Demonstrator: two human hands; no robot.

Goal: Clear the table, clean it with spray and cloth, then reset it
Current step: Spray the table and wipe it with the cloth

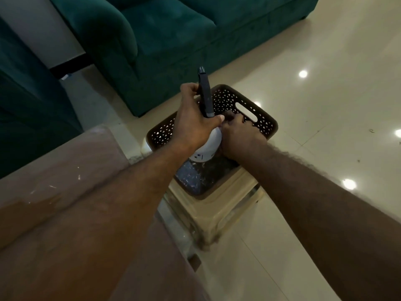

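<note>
Spray bottle [211,146] is held over a brown basket [268,124] on a stool [217,205] just past the desk [65,170] corner, with a sofa [162,40] close behind and open floor [325,83] to the right. It has a white body and a black trigger head. The left hand [193,120] grips its neck, and the right hand [238,135] curls inside the basket, perhaps holding something.

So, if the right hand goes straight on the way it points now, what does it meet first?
Probably the left hand: the right hand, over the brown perforated plastic basket, points at the left thumb, nearly touching it, beside the long black object that hand grips. Depth is unclear.
</note>
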